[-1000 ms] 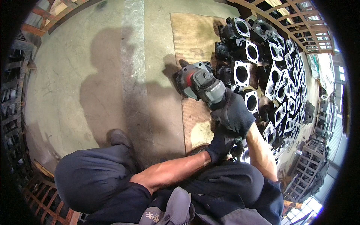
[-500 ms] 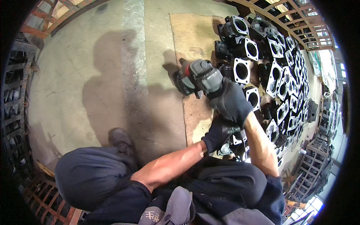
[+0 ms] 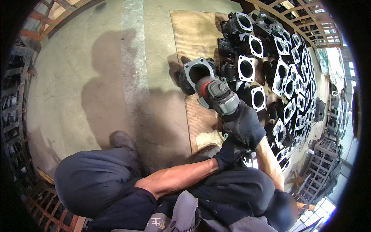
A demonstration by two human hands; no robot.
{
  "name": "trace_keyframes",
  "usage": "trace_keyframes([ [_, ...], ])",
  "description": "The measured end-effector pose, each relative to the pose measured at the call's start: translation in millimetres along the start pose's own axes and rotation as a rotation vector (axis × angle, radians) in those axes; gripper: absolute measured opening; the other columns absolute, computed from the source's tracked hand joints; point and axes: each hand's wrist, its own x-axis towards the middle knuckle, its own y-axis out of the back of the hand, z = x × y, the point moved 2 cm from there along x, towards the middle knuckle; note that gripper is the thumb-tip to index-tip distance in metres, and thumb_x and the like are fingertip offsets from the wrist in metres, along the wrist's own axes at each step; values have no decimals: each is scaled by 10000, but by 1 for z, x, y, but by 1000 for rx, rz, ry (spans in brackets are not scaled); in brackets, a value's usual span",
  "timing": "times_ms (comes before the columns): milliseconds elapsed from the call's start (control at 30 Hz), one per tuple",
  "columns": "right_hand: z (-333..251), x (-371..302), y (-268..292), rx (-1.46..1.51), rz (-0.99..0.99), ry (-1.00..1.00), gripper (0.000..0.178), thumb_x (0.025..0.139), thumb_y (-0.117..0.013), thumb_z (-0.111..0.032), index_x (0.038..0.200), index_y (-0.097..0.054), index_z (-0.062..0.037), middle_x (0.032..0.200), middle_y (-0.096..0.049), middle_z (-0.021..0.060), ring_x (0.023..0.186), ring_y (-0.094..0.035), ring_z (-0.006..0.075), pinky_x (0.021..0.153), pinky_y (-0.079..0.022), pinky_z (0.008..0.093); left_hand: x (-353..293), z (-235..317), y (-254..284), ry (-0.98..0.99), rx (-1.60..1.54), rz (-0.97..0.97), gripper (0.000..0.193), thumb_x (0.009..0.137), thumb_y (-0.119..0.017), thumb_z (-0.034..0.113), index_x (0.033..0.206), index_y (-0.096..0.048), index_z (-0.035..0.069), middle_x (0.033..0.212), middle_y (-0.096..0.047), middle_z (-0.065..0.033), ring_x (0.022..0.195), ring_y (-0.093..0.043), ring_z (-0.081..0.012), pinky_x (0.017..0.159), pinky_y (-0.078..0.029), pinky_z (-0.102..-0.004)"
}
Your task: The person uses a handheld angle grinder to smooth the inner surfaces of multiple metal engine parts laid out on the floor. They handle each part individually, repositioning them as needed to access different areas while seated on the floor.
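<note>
An angle grinder (image 3: 222, 96) with a grey head and a red part by its disc is in my gloved hands. My right hand (image 3: 245, 125) is wrapped round its body just behind the head. Lower down, my left hand (image 3: 232, 150) is closed at the tool's rear end, partly hidden under the right wrist. The disc end lies over the near rim of a black cast-metal housing (image 3: 186, 80) with a bright square flange and a round bore. Whether the disc touches the flange I cannot tell. The housing sits at the left part of the corrugated cardboard (image 3: 193, 36).
Rows of similar black housings (image 3: 246, 69) with bright flanges stand close on the right. Wooden crates (image 3: 317, 23) and metal racks (image 3: 326, 164) line the edges. My bent knees (image 3: 91, 183) are close to the cardboard's near end, on a concrete floor (image 3: 65, 96).
The grinder has moved down and to the right with both hands, from over the housing's top toward its near edge. The flange and bore now show. The view has shifted slightly.
</note>
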Motion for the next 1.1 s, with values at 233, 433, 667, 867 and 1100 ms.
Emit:
trace_keyframes([
  [233, -20, 10, 7, -57, -54, -68, 551, 627, -770, -197, 1095, -574, 17, 943, -689, 212, 901, -683, 345, 786, -537, 369, 1, 8, 0, -236, -136, 288, 181, 817, -674, 107, 967, -665, 6, 859, -673, -111, 826, -639, -207, 786, -504, -339],
  [433, -25, -1, 11, -147, -104, -104, 606, 592, -815, -204, 1099, -575, 27, 935, -690, 211, 896, -685, 346, 799, -538, 372, -3, -12, -4, -444, 386, 220, 207, 822, -642, 211, 953, -681, 56, 956, -669, -136, 918, -628, -274, 832, -477, -369],
  [667, 3, -7, 6, 49, -9, -33, 612, 612, -823, -192, 1129, -570, 17, 979, -698, 181, 932, -688, 284, 822, -529, 360, -7, -1, -9, 8, -66, 64, 298, 835, -663, 205, 1031, -619, -15, 1007, -659, -181, 984, -602, -312, 915, -452, -385],
  [867, -10, -9, 5, 54, -56, -35, 585, 604, -814, -205, 1101, -592, 11, 939, -697, 182, 888, -689, 313, 794, -534, 355, -2, -7, -6, -227, 342, -5, 253, 853, -636, 180, 1019, -628, -11, 1024, -658, -179, 989, -602, -311, 903, -451, -396],
  [1100, -1, -10, 1, 40, -86, -78, 597, 615, -796, -253, 1112, -571, -11, 949, -698, 154, 899, -683, 301, 811, -526, 330, -4, -26, -8, -206, 361, 57, 266, 823, -671, 208, 1000, -647, 10, 1001, -660, -174, 993, -603, -311, 882, -452, -400],
])
